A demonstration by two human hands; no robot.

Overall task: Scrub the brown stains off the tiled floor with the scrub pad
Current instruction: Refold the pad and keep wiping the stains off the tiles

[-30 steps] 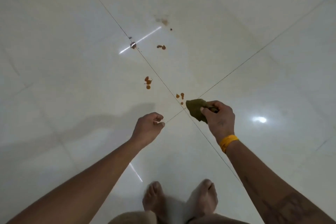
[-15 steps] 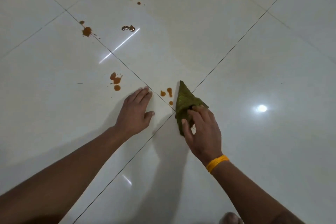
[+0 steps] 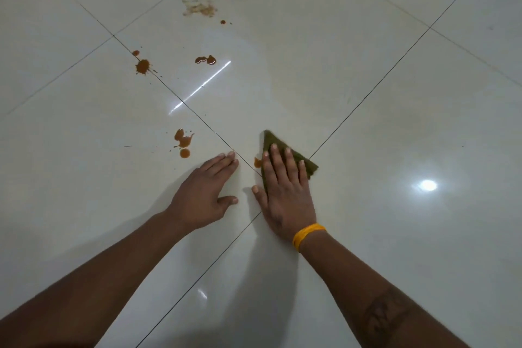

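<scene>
Her right hand (image 3: pixel 285 192) lies flat, fingers spread, pressing the green scrub pad (image 3: pixel 306 164) onto the tiled floor (image 3: pixel 395 121) at a grout crossing; left hand (image 3: pixel 204 195) rests flat beside it. Brown stains (image 3: pixel 183 141) lie beyond.

The right hand (image 3: pixel 285 192) lies flat on the green scrub pad (image 3: pixel 309 165) at the grout crossing of the tiled floor (image 3: pixel 395 110). Its path toward nine o'clock is blocked: the left hand (image 3: pixel 204 196) is planted just beside it, thumbs nearly meeting. From twelve round to five o'clock the glossy tiles are bare. The brown stains (image 3: pixel 183 141) lie at ten and eleven o'clock, flat, no barrier.
</scene>
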